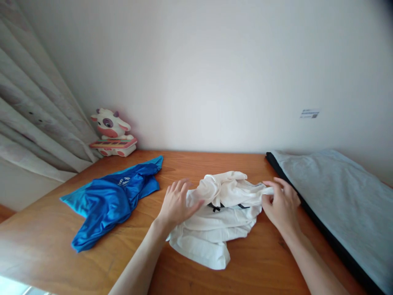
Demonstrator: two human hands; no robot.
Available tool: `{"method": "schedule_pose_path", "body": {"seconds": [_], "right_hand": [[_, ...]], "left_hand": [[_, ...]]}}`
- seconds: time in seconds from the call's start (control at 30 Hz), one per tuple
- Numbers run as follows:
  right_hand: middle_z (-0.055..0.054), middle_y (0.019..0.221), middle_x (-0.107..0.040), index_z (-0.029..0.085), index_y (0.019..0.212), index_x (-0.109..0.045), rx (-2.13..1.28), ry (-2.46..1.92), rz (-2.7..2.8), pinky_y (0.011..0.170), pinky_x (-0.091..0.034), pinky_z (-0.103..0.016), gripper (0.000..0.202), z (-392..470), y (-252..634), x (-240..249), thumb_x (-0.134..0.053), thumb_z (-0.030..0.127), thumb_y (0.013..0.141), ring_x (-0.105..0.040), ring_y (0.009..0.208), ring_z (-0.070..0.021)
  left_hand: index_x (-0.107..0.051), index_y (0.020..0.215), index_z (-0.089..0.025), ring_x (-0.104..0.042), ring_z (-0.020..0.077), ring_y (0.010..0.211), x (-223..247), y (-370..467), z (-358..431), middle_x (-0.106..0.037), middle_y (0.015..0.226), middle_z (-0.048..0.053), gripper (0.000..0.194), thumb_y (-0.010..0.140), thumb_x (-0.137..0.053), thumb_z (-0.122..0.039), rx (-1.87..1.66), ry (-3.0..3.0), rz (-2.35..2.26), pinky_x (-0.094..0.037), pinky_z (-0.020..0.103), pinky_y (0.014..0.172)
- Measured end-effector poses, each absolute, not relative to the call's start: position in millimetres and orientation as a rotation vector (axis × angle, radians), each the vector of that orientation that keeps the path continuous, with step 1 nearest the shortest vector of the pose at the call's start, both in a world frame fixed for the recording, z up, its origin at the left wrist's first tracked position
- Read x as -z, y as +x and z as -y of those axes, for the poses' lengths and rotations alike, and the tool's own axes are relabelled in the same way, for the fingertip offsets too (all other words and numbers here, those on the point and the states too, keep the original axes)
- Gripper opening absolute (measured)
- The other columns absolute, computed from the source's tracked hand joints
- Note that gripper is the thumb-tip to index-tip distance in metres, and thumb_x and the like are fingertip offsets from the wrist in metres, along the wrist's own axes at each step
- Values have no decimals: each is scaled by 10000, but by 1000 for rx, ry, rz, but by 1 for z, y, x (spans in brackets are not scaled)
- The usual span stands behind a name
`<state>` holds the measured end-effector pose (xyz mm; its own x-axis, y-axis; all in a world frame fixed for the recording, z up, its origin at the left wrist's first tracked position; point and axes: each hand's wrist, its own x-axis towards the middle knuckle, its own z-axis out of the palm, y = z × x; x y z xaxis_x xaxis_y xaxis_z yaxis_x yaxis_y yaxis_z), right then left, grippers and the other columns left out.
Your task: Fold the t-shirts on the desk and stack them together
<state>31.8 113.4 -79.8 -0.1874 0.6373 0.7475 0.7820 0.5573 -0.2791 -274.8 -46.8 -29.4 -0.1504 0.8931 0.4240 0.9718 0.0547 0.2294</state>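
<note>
A crumpled white shirt [211, 229] with small black markings lies on the wooden table in front of me. At its left edge is my left hand [176, 205], fingers and thumb spread apart and touching or just over the cloth. My right hand [281, 203] pinches the shirt's right end between thumb and fingers, pulling a bit of fabric out to the side. The middle of the shirt is bunched in folds, so its full outline is hidden.
A shiny blue shirt [107, 200] lies rumpled on the table [190, 162] to the left. Behind it stands a cow-shaped toy piano [113, 133], near a curtain [33, 90]. A grey cloth with a black edge [334, 192] covers the right side. A wall closes off the back.
</note>
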Motion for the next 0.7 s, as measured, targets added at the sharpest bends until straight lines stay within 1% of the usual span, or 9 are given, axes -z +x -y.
{"method": "schedule_pose_path", "body": {"seconds": [0.07, 0.1, 0.17, 0.2, 0.27, 0.37, 0.43, 0.57, 0.7], "right_hand": [[-139, 1260, -615, 227, 1110, -681, 158, -1042, 2051, 986, -459, -510, 256, -103, 20, 77, -560, 334, 911, -595, 1145, -334], [-134, 1237, -629, 231, 1138, -685, 131, -1007, 2119, 966, -469, -499, 308, -99, 14, 77, -602, 415, 905, -604, 1122, -333], [-127, 1187, -657, 238, 1200, -686, 86, -990, 2247, 930, -482, -501, 454, -94, 7, 78, -681, 526, 849, -617, 1086, -344], [-117, 1142, -674, 243, 1204, -693, 56, -988, 2312, 914, -488, -498, 463, -94, 5, 80, -697, 524, 836, -626, 1064, -342], [-86, 1039, -695, 259, 1130, -724, -22, -987, 2419, 890, -501, -471, 316, -97, 6, 83, -671, 415, 862, -652, 1003, -316], [-73, 1004, -687, 257, 1070, -728, -90, -1093, 2348, 807, -524, -410, 256, -107, 15, 85, -558, 235, 880, -677, 914, -274], [-94, 1058, -672, 238, 1132, -701, -55, -1165, 2135, 794, -532, -400, 319, -112, 22, 82, -498, 204, 888, -678, 923, -271], [-183, 1166, -629, 161, 1214, -651, 109, -1138, 1845, 930, -507, -452, 356, -112, 30, 71, -467, 262, 926, -637, 1101, -320], [-68, 735, -664, 235, 938, -682, -13, -1352, 2022, 688, -512, -411, 355, -104, 27, 69, -491, 533, 957, -672, 725, -291]], "left_hand": [[-617, 1341, -243, -610, 351, 1230, 35, -269, 44, -669, 1345, 150, 582, 840, -722, -520, 726, -2059, 2119, -462, 457, 1028], [-626, 1333, -258, -647, 343, 1163, 37, -267, 43, -709, 1270, 138, 523, 859, -710, -462, 715, -2080, 2185, -484, 438, 975], [-711, 1156, -270, -708, 300, 933, 38, -266, 41, -771, 990, 91, 272, 917, -625, -366, 753, -2034, 2384, -496, 368, 819], [-734, 1023, -258, -703, 272, 826, 38, -268, 40, -756, 860, 69, 200, 938, -584, -361, 858, -1978, 2477, -477, 332, 746], [-703, 828, -222, -655, 221, 688, 35, -278, 39, -697, 718, 37, 305, 946, -555, -461, 1311, -1827, 2581, -427, 280, 635], [-646, 757, -192, -562, 170, 576, 29, -301, 39, -635, 648, 7, 450, 850, -604, -631, 2158, -1415, 2503, -390, 252, 538], [-612, 714, -201, -534, 161, 553, 26, -314, 40, -617, 626, -5, 423, 807, -629, -613, 2372, -1167, 2420, -400, 255, 524], [-595, 706, -222, -581, 181, 586, 26, -320, 43, -657, 671, 6, 289, 793, -619, -496, 2028, -1204, 2496, -416, 264, 540], [-651, 836, -217, -694, 245, 727, 37, -310, 44, -741, 806, 64, 319, 806, -676, -534, 1496, -1494, 2632, -471, 292, 631]]}}
